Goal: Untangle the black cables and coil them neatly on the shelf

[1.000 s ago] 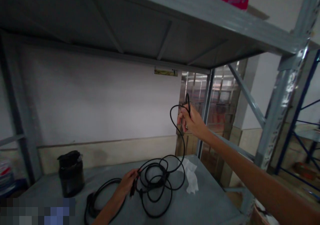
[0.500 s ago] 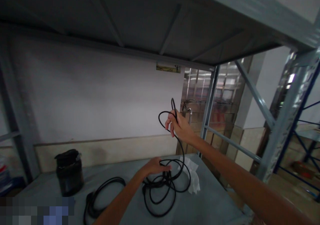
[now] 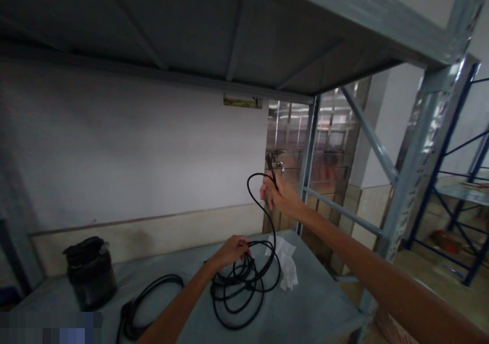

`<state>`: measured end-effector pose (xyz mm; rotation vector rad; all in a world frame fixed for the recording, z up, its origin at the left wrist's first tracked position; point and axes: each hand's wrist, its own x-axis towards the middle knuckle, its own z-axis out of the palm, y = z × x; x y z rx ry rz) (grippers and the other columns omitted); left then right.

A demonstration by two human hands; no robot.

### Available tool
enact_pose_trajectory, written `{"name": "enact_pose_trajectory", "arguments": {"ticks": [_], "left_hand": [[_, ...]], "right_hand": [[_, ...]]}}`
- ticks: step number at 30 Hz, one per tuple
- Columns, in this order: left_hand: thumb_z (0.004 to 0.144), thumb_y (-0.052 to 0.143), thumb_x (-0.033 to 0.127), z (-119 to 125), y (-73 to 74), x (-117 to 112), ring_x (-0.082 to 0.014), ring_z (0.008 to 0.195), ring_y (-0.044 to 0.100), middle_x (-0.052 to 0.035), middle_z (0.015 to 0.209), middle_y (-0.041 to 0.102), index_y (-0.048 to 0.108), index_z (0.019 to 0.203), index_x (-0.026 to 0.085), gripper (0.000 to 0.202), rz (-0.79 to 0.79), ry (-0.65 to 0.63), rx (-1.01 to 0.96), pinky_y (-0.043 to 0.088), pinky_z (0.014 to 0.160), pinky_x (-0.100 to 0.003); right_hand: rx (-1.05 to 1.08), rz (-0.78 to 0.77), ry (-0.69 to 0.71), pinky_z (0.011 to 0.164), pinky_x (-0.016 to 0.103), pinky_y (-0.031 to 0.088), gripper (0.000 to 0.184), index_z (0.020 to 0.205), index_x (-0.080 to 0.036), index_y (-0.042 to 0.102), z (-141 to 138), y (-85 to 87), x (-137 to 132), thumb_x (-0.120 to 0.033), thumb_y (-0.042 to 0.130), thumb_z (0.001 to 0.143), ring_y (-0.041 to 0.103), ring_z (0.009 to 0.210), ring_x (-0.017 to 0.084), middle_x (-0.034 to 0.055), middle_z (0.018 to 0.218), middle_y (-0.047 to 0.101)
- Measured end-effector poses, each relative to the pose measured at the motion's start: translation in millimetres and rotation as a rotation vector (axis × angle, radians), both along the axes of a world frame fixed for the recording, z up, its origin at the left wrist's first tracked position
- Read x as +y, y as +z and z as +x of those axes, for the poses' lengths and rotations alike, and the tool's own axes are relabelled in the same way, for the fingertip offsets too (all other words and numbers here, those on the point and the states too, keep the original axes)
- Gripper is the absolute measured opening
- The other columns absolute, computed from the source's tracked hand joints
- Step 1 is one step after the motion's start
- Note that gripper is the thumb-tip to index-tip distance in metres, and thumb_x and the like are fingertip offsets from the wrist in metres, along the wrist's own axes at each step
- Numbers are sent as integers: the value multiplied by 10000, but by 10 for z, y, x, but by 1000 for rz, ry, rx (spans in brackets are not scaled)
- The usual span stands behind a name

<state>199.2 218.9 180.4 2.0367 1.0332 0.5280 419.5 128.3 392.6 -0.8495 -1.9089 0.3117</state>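
A black cable [image 3: 239, 283] lies in loose, tangled loops on the grey shelf surface [image 3: 305, 308]. One strand rises from the loops to my right hand [image 3: 282, 193], which is raised above them with its fingers closed round the cable. A short doubled piece sticks up past these fingers, and a bend hangs out to their left. Lower down, my left hand [image 3: 231, 250] curls its fingers on the upper left edge of the loops, gripping cable there. Part of its grasp is hidden behind its own fingers.
Crumpled white tissue [image 3: 286, 267] lies right of the loops. A second coiled black cable [image 3: 133, 303] is left of my left forearm, and a dark jar [image 3: 91, 278] stands farther left. The upper shelf [image 3: 191, 28] hangs overhead; a metal upright [image 3: 416, 155] stands at right.
The view has swung somewhat to the right. My left hand's fingers have curled in on the loops. The cable end above my right hand has narrowed from a round loop to a tight pair of strands.
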Motion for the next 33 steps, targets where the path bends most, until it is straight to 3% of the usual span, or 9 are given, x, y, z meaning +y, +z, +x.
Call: {"name": "enact_pose_trajectory", "arguments": {"ticks": [6,10,14,18,20,24,27,30,33], "left_hand": [[965,724,524,-255,259,-95,-212,862,707,-104,1057,822,645,1554,181,687,-55,-164,-338,535,803,-323],[923,715,452,-316,353,-152,-246,954,693,-85,1053,792,820,1299,185,473,52,-194,-268,542,884,-359],[958,698,505,-290,379,-202,-286,1075,713,-122,1130,782,851,1085,207,358,224,-142,-195,571,989,-403],[962,753,624,-300,520,-261,-348,1393,640,-167,1465,716,869,1029,243,403,412,-27,-343,498,1219,-483],[984,746,656,-313,677,-310,-344,1360,663,-160,1410,754,857,1041,240,434,443,27,-469,485,1238,-500],[1037,712,662,-365,1079,-420,-243,925,731,-83,969,785,787,1131,193,484,348,152,-799,615,953,-409],[963,807,674,-516,1301,-404,-158,671,617,-20,837,713,767,1183,180,542,299,282,-975,544,654,-299],[841,922,640,-828,1345,-258,-118,604,543,-1,829,681,767,1175,174,594,221,415,-1126,407,507,-238],[794,966,467,-1231,1223,-88,-84,591,507,17,824,660,756,1134,180,492,43,580,-1283,348,490,-194]], "right_hand": [[-19,-48,-79,406,242,439,412,1193,-266,448,311,-169,-5,-669,357,1191,574,408,117,-40,834,732],[-29,-70,-111,404,261,453,484,1141,-264,483,446,-280,22,-731,359,1173,574,423,129,-19,840,728],[-30,-73,-127,411,305,486,551,1230,-263,527,533,-279,30,-786,372,1147,584,422,156,3,836,735],[-21,-78,-141,394,313,468,556,1207,-271,540,610,-241,30,-804,398,1135,585,413,165,2,825,741],[-30,-63,-161,394,312,467,550,1160,-270,547,652,-245,29,-799,400,1138,581,408,160,6,819,748],[-76,-45,-231,400,298,484,565,1223,-239,580,742,-256,-5,-772,409,1143,577,395,144,13,822,769],[-51,-24,-271,427,282,511,539,1296,-230,564,824,-154,-84,-729,416,1156,595,408,139,-4,836,778],[61,59,-325,418,269,483,509,1192,-247,536,928,111,-205,-741,419,1154,593,408,137,-18,818,763],[200,185,-389,386,262,434,530,1092,-264,503,1031,462,-342,-791,456,1128,569,397,132,-21,785,739]]}}
